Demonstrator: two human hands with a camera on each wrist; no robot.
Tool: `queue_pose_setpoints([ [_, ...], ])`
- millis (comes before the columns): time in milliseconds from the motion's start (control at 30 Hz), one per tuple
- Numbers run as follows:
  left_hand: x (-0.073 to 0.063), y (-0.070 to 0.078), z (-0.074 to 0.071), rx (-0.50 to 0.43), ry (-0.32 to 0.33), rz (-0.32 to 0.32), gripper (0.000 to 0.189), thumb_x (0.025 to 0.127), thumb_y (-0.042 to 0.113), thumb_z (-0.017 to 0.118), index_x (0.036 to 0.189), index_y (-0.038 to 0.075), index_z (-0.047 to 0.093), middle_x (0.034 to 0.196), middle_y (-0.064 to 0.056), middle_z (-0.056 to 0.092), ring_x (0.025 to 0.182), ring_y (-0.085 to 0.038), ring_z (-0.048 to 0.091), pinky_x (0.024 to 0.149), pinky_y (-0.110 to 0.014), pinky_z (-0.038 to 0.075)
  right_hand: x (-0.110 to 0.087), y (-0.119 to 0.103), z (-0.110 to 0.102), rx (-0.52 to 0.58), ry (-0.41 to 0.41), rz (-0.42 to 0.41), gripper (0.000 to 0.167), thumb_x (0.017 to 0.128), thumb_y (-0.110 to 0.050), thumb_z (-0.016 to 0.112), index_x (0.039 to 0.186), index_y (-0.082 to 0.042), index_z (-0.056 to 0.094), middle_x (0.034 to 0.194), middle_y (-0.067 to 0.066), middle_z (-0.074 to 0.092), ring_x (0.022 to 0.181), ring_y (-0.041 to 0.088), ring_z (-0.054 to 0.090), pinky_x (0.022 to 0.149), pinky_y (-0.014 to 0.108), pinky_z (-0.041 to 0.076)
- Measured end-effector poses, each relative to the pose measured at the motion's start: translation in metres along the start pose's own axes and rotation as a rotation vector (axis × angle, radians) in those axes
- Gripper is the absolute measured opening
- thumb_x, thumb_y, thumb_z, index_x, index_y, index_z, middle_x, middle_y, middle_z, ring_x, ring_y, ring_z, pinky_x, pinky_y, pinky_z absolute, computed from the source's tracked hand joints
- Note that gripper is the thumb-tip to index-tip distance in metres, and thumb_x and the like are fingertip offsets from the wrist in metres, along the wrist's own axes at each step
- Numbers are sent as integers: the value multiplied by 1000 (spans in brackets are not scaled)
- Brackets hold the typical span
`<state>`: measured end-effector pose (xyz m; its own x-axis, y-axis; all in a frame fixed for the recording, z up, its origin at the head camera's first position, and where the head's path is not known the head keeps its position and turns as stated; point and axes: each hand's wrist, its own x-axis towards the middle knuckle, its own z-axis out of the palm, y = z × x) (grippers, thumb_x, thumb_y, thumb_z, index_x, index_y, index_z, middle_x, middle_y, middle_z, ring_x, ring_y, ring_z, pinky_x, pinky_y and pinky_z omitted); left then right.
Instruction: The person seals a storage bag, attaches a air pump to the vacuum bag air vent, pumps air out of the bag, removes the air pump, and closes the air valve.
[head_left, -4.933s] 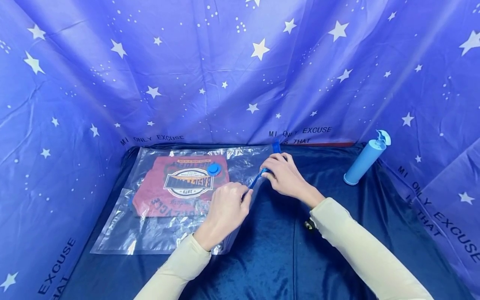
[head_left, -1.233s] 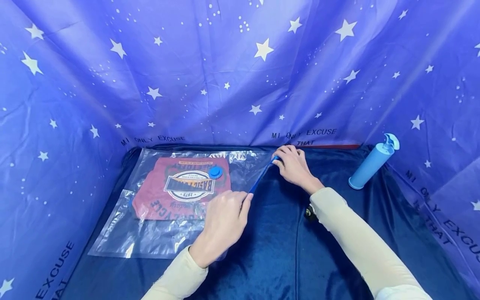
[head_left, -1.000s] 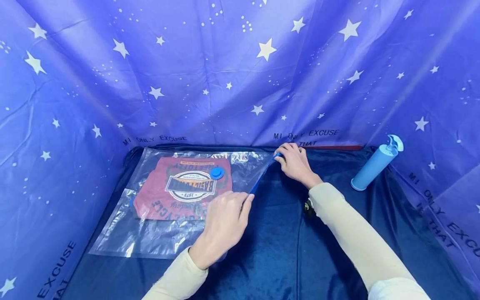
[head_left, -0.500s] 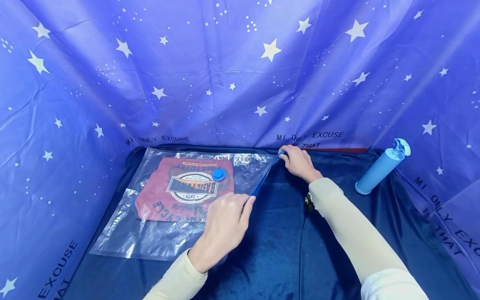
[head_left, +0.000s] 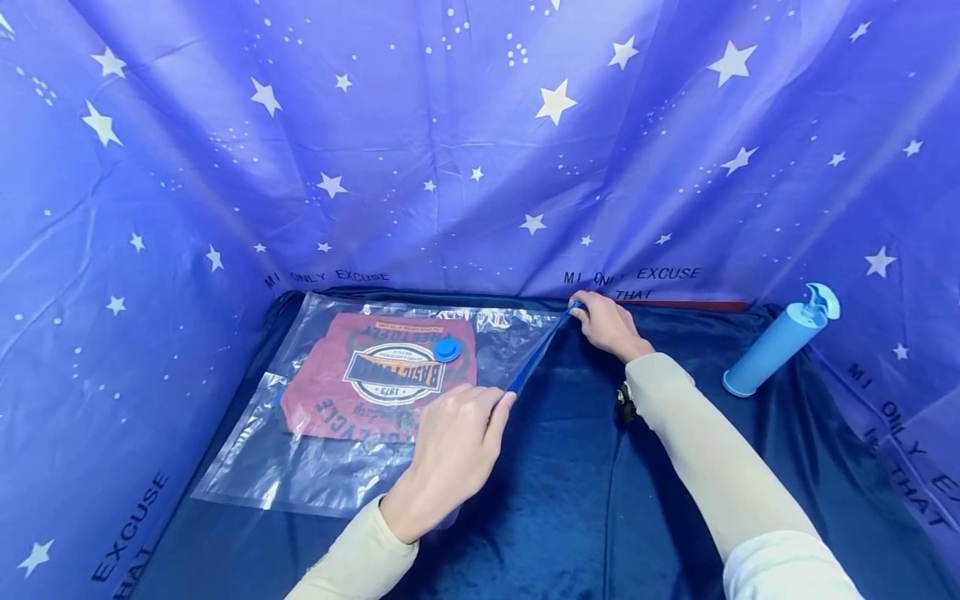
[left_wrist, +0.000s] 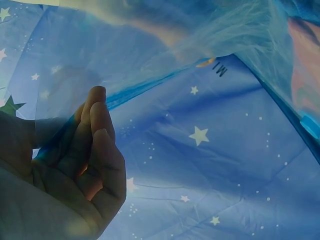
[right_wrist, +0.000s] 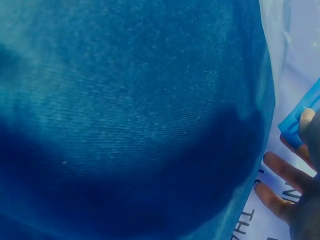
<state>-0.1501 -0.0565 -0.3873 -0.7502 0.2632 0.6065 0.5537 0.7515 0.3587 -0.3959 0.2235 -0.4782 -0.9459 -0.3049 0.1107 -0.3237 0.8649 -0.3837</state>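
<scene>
A clear vacuum storage bag (head_left: 262, 471) lies flat on the dark blue cloth with a folded red printed T-shirt (head_left: 315, 387) inside. A round blue valve (head_left: 447, 349) sits on its top face. My left hand (head_left: 459, 446) grips the near part of the bag's right edge, where a blue zip strip (head_left: 532, 364) runs. At the far end of that strip, my right hand (head_left: 607, 327) pinches the edge. The right wrist view shows a blue piece (right_wrist: 292, 122) between thumb and forefinger, other fingers spread. Between the hands the strip stretches straight and slightly raised.
A light blue hand pump (head_left: 778, 350) stands tilted at the right of the dark blue cloth (head_left: 555, 517). Star-printed purple curtains (head_left: 450, 100) enclose the back and both sides. A red strip (head_left: 697, 306) shows along the back edge.
My right hand has slid away from me along the zip strip to its far end, lengthening the span between the hands. The left hand keeps its grip. The view has turned slightly left.
</scene>
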Motion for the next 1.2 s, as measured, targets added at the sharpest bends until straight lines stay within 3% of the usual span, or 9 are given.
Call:
queue_pose_setpoints([
  [400, 0, 6, 4, -9, 2, 11, 42, 106, 21, 62, 67, 20, 50, 59, 9, 44, 60, -17, 55, 53, -35, 43, -10, 2, -9, 28, -11, 9, 20, 113, -19, 51, 126, -11, 62, 125, 16, 63, 108, 36, 61, 91, 58, 48],
  [600, 6, 11, 5, -41, 18, 5, 41, 107, 21, 61, 67, 19, 51, 59, 8, 45, 60, -18, 58, 51, -36, 43, -15, 2, -13, 143, 46, 87, 31, 111, -21, 55, 138, -7, 58, 145, 21, 54, 129, 43, 53, 102, 65, 42],
  [733, 12, 18, 11, -21, 10, -9, 39, 108, 22, 60, 69, 18, 55, 62, 5, 55, 65, -21, 66, 52, -39, 48, -24, -2, -16, 256, 52, 158, 49, 106, -16, 62, 149, 0, 45, 141, 27, 54, 128, 46, 52, 106, 62, 40],
  [900, 20, 30, 23, 20, -45, 17, 38, 109, 25, 58, 72, 17, 60, 68, 1, 64, 71, -22, 71, 55, -41, 52, -45, -18, -19, 487, -85, 248, 69, 107, -17, 59, 159, 7, 20, 131, 31, 60, 111, 44, 63, 93, 53, 53],
  [1000, 24, 38, 33, 43, -84, 51, 39, 109, 25, 58, 71, 17, 59, 66, 2, 62, 70, -21, 70, 55, -39, 52, -63, -25, -26, 654, -202, 322, 70, 111, -21, 53, 160, 9, 13, 132, 33, 61, 107, 41, 68, 85, 50, 59],
  [1200, 25, 50, 56, 95, -168, 110, 39, 109, 25, 59, 71, 19, 60, 66, 5, 61, 68, -17, 69, 54, -35, 52, -95, -26, -36, 815, -291, 348, 51, 116, -33, 41, 143, 11, 46, 108, 16, 66, 94, 25, 68, 81, 40, 60],
])
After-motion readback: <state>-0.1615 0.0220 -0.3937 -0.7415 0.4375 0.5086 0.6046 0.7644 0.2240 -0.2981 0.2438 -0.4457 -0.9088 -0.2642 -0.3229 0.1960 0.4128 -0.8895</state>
